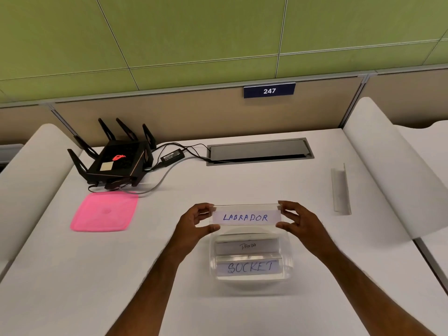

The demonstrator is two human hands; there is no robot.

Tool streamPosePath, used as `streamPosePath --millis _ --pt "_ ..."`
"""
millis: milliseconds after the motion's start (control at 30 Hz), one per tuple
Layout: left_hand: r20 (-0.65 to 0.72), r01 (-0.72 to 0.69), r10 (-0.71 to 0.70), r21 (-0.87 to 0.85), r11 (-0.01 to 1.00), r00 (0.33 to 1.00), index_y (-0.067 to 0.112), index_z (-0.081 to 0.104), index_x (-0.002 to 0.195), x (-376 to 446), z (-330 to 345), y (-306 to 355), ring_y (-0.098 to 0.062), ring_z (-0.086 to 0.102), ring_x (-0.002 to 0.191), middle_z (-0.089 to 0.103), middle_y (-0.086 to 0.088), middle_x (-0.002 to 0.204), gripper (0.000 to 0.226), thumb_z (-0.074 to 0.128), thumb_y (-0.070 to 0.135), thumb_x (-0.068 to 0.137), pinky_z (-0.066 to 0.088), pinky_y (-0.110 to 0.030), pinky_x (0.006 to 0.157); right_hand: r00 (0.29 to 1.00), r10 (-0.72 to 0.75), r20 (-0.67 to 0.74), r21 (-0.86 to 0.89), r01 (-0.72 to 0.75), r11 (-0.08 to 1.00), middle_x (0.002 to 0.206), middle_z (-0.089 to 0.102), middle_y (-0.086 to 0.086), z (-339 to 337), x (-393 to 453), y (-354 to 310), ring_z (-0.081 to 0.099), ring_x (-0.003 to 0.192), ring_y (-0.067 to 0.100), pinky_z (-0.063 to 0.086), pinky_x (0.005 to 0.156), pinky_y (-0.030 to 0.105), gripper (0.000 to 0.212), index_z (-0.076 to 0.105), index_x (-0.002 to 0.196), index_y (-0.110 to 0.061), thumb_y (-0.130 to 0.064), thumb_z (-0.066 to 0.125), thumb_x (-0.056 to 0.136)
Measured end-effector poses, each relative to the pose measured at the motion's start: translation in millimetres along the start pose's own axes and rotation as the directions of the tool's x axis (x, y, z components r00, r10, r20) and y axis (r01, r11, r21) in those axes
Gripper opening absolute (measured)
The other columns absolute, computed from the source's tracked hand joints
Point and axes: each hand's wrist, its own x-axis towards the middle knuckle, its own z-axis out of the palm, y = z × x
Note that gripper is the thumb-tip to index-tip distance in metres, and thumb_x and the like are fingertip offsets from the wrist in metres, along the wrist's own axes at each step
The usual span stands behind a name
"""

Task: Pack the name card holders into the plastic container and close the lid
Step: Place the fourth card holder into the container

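Holding the LABRADOR card holder [245,217] by its two short ends: left hand [194,223] pinches the left end, right hand [299,223] the right. Long axis runs left-right, label facing the camera, upright. It hangs above the far rim of the clear plastic container [286,270], which sits on the white desk [169,275]. Inside: PANDA holder [247,246] and SOCKET holder [249,267], both lying left-right. Pink lid [104,212] lies flat, well left. One empty holder [340,190] lies far right, long axis front-back.

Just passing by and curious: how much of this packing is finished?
Two holders, PANDA and SOCKET, already sit in the clear container. Left hand and right hand hold LABRADOR above it. Another holder waits on the desk; the pink lid lies aside.
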Motion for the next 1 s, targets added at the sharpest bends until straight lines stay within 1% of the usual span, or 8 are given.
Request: streamPosePath --millis 67,233,400,533,667,733,867,1000 --pt "0.0 -0.001 0.001 0.009 1.0 1.0 0.027 0.064 0.121 -1.6 -1.0 1.1 -0.006 0.064 0.118 0.071 0.009 0.124 0.057 0.09 0.013 0.073 0.05 -0.008 0.087 1.0 -0.002 0.001 0.004 0.002 1.0 0.134 0.065 -0.015 0.8 -1.6 -0.8 0.06 0.126 0.003 0.06 0.093 0.039 0.057 0.06 0.129 -0.034 -0.025 0.084 0.078" --pt "-0.003 0.005 -0.005 -0.016 1.0 1.0 0.025 0.064 0.121 -5.8 -2.4 2.8 -0.007 0.065 0.118 0.071 0.007 0.124 0.057 0.09 0.01 0.073 0.052 -0.013 0.088 1.0 -0.009 0.004 0.004 0.009 1.0 0.133 0.065 -0.016 2.7 -3.8 -1.3 0.06 0.127 0.003 0.059 0.094 0.043 0.058 0.06 0.131 -0.034 -0.026 0.084 0.078" --pt "-0.005 0.009 -0.009 -0.015 1.0 1.0 0.024 0.064 0.121 -9.5 -2.9 1.5 -0.008 0.066 0.117 0.071 0.007 0.124 0.057 0.09 0.011 0.072 0.055 -0.021 0.092 1.0 -0.022 0.001 0.009 0.022 1.0 0.133 0.066 -0.014 3.1 -8.7 -0.2 0.06 0.127 0.005 0.06 0.094 0.035 0.059 0.059 0.132 -0.034 -0.027 0.084 0.079" --pt "-0.001 0.009 -0.009 0.017 1.0 1.0 0.024 0.063 0.12 -13.3 -1.8 0.2 -0.008 0.066 0.117 0.071 0.008 0.123 0.058 0.091 0.012 0.071 0.055 -0.026 0.096 1.0 -0.029 -0.005 -0.014 0.029 0.999 0.131 0.067 -0.014 1.7 -13.7 -0.5 0.061 0.126 0.005 0.062 0.086 0.034 0.055 0.061 0.128 -0.035 -0.027 0.083 0.078" --pt "0.014 0.0 -0.001 0.059 0.998 1.0 0.025 0.063 0.118 -17.0 -1.4 -1.2 -0.006 0.066 0.115 0.071 0.009 0.123 0.057 0.093 0.017 0.07 0.055 -0.021 0.093 0.999 -0.041 0.009 -0.071 0.042 0.997 0.13 0.067 -0.014 -0.3 -19.4 1.6 0.061 0.126 0.006 0.063 0.08 0.04 0.054 0.059 0.126 -0.031 -0.031 0.083 0.078" --pt "0.028 -0.008 0.005 0.1 0.995 1.0 0.026 0.063 0.115 -18.7 -2.0 -0.5 -0.005 0.066 0.114 0.071 0.011 0.122 0.056 0.093 0.018 0.069 0.056 -0.023 0.093 0.999 -0.038 0.007 -0.059 0.038 0.998 0.129 0.069 -0.011 -0.2 -22.1 3.7 0.061 0.126 0.007 0.06 0.076 0.039 0.054 0.059 0.125 -0.026 -0.026 0.084 0.077" --pt "0.067 -0.031 0.015 0.241 0.97 0.998 0.034 0.059 0.109 -23.3 -2.7 -1.2 0.0 0.065 0.112 0.07 0.018 0.117 0.055 0.094 0.025 0.067 0.056 -0.026 0.09 0.999 -0.022 0.026 -0.104 0.025 0.994 0.123 0.071 -0.013 -1.3 -28.0 5.5 0.062 0.122 0.003 0.054 0.069 0.021 0.052 0.059 0.12 -0.022 -0.019 0.087 0.076" --pt "0.109 -0.058 0.013 0.422 0.905 0.994 0.04 0.056 0.11 -27.5 -1.8 -3.6 0.004 0.062 0.111 0.068 0.024 0.113 0.06 0.094 0.032 0.065 0.051 -0.022 0.089 0.996 -0.032 0.081 -0.248 0.052 0.967 0.124 0.067 -0.02 -1.7 -34.7 6.7 0.06 0.118 -0.007 0.053 0.072 0.022 0.052 0.058 0.12 -0.027 -0.025 0.088 0.077"
